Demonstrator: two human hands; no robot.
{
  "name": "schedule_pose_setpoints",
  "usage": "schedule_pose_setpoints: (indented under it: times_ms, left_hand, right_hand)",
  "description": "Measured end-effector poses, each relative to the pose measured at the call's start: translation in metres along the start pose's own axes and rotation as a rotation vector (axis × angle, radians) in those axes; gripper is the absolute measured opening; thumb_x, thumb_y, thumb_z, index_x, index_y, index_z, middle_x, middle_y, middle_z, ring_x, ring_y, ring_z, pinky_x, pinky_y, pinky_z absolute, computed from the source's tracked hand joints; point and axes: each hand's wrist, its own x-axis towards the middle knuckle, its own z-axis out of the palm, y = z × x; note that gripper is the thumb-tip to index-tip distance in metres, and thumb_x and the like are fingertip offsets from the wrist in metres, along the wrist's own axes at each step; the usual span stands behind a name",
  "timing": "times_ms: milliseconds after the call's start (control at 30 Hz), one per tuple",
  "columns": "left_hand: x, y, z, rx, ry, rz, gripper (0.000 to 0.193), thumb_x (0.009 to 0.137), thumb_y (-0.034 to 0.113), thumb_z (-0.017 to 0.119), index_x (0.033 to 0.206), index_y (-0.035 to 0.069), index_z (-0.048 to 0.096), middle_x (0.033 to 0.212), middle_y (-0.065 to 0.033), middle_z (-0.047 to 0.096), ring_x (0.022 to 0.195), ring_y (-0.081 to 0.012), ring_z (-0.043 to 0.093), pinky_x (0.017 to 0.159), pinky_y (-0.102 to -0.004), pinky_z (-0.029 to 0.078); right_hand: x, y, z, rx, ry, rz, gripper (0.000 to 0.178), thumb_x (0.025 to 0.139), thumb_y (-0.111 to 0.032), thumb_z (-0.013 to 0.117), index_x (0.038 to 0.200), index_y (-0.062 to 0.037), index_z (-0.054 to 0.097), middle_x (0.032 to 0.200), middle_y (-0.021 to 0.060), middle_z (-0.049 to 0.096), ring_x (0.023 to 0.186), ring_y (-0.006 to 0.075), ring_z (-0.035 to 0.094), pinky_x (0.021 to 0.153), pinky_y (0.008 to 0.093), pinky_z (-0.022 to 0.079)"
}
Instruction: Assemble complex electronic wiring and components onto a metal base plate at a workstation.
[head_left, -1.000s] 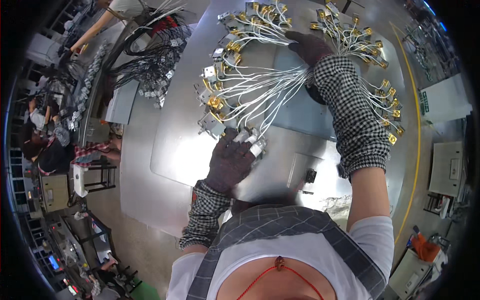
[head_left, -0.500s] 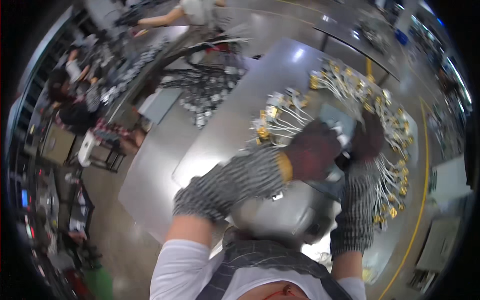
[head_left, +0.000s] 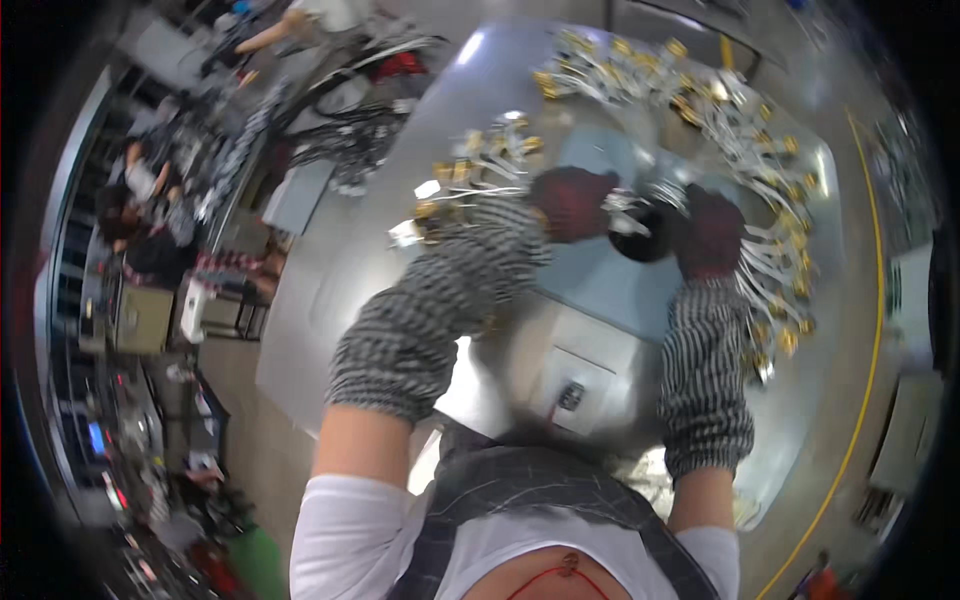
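Note:
My left hand (head_left: 575,205), in a dark red glove, is closed with its fingertips at a bunch of white cables (head_left: 626,206). Across from it my right hand (head_left: 712,232), gloved alike, curls its fingers by the other side of the bunch; what they hold is partly hidden. A black round thing (head_left: 642,238) sits between the two hands, just below the cables, its kind unclear. Under the hands lies a blue-grey board (head_left: 605,285). White cables with yellow ends (head_left: 770,235) fan out around the board, and another group (head_left: 480,165) lies beyond my left forearm.
A shiny metal table (head_left: 340,270) carries everything. Near my body a pale box-like piece with a small dark part (head_left: 571,396) shows. Black cables (head_left: 345,145) are heaped on a surface at the far left, where other people (head_left: 155,235) sit and work.
My view has shifted, and the hands now show farther forward over the board. They have drawn apart a little, exposing the black round thing and the white cables between them.

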Motion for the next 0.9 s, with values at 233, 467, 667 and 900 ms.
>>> schedule_pose_setpoints:
  times_ms: [233, 467, 667, 900]
  left_hand:
    - [0.012, 0.004, -0.023, -0.181, -0.034, -0.139, 0.046, 0.09, 0.039, 0.061, 0.115, 0.001, 0.056, 0.087, -0.0177, 0.071, 0.089, -0.0339, 0.07, 0.079, -0.0469, 0.054]
    - [0.04, 0.013, 0.022, -0.1, 0.026, -0.194, 0.058, 0.088, 0.05, 0.063, 0.12, 0.002, 0.057, 0.11, -0.0239, 0.066, 0.108, -0.0417, 0.062, 0.089, -0.049, 0.05]
    - [-0.052, -0.01, -0.023, -0.223, 0.432, 0.133, 0.069, 0.088, 0.046, 0.068, 0.138, 0.002, 0.049, 0.125, -0.0221, 0.062, 0.111, -0.0332, 0.064, 0.094, -0.0416, 0.051]
    - [-0.198, -0.177, 0.088, -0.893, 0.916, -0.513, 0.048, 0.098, 0.028, 0.058, 0.137, 0.001, 0.05, 0.113, -0.0106, 0.062, 0.096, -0.0198, 0.062, 0.085, -0.0333, 0.055]
  right_hand:
    - [0.031, 0.063, 0.024, 0.071, -0.182, -0.332, 0.024, 0.077, -0.014, 0.068, 0.101, -0.0123, 0.064, 0.086, 0.0144, 0.061, 0.086, 0.0352, 0.061, 0.075, 0.0469, 0.049]
    - [0.035, 0.081, 0.038, 0.025, -0.173, -0.402, 0.018, 0.085, -0.017, 0.063, 0.102, -0.0119, 0.069, 0.094, 0.0128, 0.067, 0.095, 0.0305, 0.064, 0.087, 0.0441, 0.051]
    - [0.032, 0.07, 0.036, 0.068, -0.18, -0.334, 0.023, 0.085, -0.018, 0.064, 0.107, -0.0126, 0.068, 0.1, 0.0118, 0.066, 0.101, 0.0303, 0.062, 0.094, 0.0435, 0.048]
    - [0.023, 0.055, 0.007, 0.051, -0.013, -0.307, 0.044, 0.071, -0.017, 0.076, 0.112, -0.0103, 0.063, 0.107, 0.0131, 0.061, 0.106, 0.0328, 0.057, 0.093, 0.044, 0.048]
